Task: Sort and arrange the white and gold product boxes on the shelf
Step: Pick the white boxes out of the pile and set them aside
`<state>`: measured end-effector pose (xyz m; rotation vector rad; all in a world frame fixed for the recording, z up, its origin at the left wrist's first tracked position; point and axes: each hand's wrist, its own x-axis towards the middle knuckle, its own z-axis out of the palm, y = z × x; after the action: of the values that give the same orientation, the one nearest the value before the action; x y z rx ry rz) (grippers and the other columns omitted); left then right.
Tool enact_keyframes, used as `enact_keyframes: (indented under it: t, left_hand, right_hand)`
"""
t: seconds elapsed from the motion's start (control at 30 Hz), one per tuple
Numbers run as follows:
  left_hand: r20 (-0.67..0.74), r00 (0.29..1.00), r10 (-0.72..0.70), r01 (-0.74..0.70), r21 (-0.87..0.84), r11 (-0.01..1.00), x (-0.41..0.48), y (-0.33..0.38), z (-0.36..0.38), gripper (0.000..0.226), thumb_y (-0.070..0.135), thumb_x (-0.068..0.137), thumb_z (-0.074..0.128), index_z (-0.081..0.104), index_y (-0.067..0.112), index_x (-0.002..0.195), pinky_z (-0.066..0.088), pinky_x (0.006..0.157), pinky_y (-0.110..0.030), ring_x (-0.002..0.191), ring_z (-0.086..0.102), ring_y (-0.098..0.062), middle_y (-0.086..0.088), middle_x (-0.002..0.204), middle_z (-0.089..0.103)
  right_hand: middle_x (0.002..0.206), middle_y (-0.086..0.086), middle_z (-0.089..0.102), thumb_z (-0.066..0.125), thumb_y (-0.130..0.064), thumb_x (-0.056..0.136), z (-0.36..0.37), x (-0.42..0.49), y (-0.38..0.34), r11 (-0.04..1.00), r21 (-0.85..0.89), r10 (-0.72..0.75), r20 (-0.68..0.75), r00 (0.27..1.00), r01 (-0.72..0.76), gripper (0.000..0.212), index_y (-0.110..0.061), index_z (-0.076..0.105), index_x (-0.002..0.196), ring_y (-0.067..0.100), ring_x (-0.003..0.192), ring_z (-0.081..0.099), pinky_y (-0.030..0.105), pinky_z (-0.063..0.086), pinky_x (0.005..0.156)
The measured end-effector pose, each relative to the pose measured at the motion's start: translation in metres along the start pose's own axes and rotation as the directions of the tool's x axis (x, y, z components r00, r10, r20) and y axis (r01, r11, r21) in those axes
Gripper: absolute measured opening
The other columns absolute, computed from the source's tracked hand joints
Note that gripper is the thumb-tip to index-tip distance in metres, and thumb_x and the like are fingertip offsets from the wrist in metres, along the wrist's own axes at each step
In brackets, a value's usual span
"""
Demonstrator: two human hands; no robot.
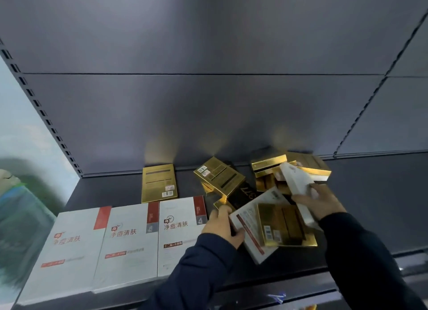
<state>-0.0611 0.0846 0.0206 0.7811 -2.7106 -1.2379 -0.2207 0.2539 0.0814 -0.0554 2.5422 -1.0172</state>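
**Both hands engaged in box pile at shelf centre-right**

Left hand (pixel 221 226), at 6 o'clock, fingers curled onto the edge of a flat white box (pixel 250 219) carrying a gold box (pixel 283 225). Right hand (pixel 320 203), at 4 o'clock, closed around a tilted white box (pixel 295 179). Three white boxes (pixel 129 238) lie flat, side by side, at 8 o'clock on the shelf (pixel 370 205). Loose gold boxes (pixel 218 176) lie jumbled toward 1 o'clock; a single gold box (pixel 159 182) lies flat behind the row.
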Motion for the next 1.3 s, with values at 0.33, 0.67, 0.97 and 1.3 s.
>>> enact_keyframes:
  t: [0.33,0.67,0.97,1.3]
  left_hand:
    - [0.144,0.94,-0.309,0.34,-0.359,0.869,0.021,0.0,0.008,0.047,0.02,0.08,0.068,0.041,0.016,0.118,0.056,0.086,-0.034,0.096,0.064,-0.02,0.002,0.096,0.056]
    - [0.165,0.913,-0.374,0.36,-0.758,0.544,0.02,0.006,0.012,0.016,0.003,0.088,0.053,0.053,0.017,0.08,0.053,0.086,-0.051,0.091,0.062,-0.029,-0.017,0.097,0.062]
    - [-0.271,0.95,-0.153,-0.013,-0.527,0.85,0.015,0.001,-0.008,0.047,0.01,0.079,0.068,0.048,0.015,0.121,0.041,0.094,-0.022,0.11,0.049,-0.01,0.002,0.122,0.052]
    - [-0.078,0.997,0.003,-0.045,-0.54,0.841,-0.006,-0.01,-0.073,0.03,-0.001,0.087,0.054,0.069,0.023,0.077,0.047,0.044,-0.021,0.038,0.051,-0.008,0.003,0.049,0.064]
  right_hand:
    - [0.097,0.015,0.069,0.052,-0.049,0.071,-0.029,-0.015,0.032,0.431,0.882,-0.225,0.31,0.924,-0.191,0.047,-0.018,0.068,0.102,0.037,0.089,0.063,0.05,0.053,0.076]
    - [0.091,0.014,0.074,0.081,-0.007,0.046,-0.001,0.001,0.042,0.563,0.807,-0.341,0.423,0.839,-0.178,0.071,-0.01,0.056,0.112,0.03,0.08,0.073,0.045,0.061,0.06]
    - [0.111,0.016,0.067,0.074,-0.011,0.063,0.001,-0.005,0.014,0.776,0.618,-0.413,0.349,0.841,0.124,0.063,-0.01,0.052,0.122,0.038,0.103,0.065,0.048,0.057,0.077]
    - [0.098,-0.003,0.067,0.075,-0.011,0.074,0.016,-0.022,-0.086,0.852,0.18,-0.521,0.383,0.763,0.492,0.052,-0.035,0.053,0.115,0.021,0.093,0.065,0.035,0.057,0.077]
